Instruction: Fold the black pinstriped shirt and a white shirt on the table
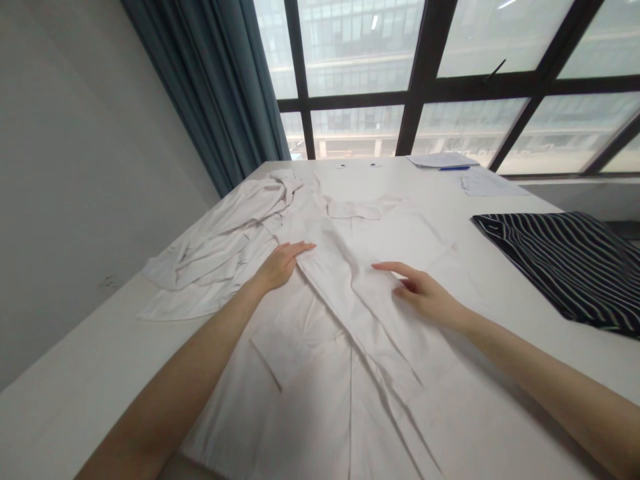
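A white coat with long front edges and a pocket slit lies spread over the table in front of me, its collar end away from me. My left hand rests at the upper part of a front edge, fingers stretched out over the cloth; its thumb is hard to make out. To the right, my right hand is over the other front panel, index finger extended and thumb apart from it. The lower fingers of that hand are curled and partly hidden. The front panel between my hands has loose folds.
A crumpled white garment lies at the left on the white table. On the right is a black striped cloth. Papers and a blue pen lie at the far edge, near the windows and a blue curtain.
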The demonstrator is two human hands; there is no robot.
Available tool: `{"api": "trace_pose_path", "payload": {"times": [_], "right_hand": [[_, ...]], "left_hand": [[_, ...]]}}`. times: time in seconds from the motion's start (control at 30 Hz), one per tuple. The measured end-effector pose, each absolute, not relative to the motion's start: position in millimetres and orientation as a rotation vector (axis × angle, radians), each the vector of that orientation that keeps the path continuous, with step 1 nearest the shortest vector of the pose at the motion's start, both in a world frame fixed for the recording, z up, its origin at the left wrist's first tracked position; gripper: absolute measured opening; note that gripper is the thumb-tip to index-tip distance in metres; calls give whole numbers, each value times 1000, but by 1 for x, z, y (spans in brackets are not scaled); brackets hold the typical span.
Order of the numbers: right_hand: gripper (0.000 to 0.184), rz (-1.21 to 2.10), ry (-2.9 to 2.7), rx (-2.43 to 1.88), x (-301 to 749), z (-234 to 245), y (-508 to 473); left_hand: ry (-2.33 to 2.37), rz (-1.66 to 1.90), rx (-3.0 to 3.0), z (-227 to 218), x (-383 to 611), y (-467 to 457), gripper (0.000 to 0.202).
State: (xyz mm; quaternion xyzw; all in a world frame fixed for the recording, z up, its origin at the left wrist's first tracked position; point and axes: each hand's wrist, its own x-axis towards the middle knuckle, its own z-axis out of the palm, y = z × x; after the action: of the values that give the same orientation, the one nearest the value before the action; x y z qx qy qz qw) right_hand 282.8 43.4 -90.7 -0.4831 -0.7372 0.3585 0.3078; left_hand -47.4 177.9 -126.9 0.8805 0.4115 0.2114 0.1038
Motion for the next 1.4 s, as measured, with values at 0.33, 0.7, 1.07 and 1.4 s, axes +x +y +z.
{"api": "trace_pose_path", "payload": {"times": [0.33,0.7,1.07,1.4], "right_hand": [[55,225,-2208,-1576,282,-108,39],[42,302,-2612,-1115,253,-105,18],[47,489,-2627,-1092,256,-101,20],[35,379,-2075,-1399,290,-119,53]], "left_hand": [[1254,588,2576,-119,-41,172,51],[1314,483,2742,-115,-36,178,41],[1891,404,2556,-97,-8,286,36],[1840,499,2562,-98,-12,331,39]]}}
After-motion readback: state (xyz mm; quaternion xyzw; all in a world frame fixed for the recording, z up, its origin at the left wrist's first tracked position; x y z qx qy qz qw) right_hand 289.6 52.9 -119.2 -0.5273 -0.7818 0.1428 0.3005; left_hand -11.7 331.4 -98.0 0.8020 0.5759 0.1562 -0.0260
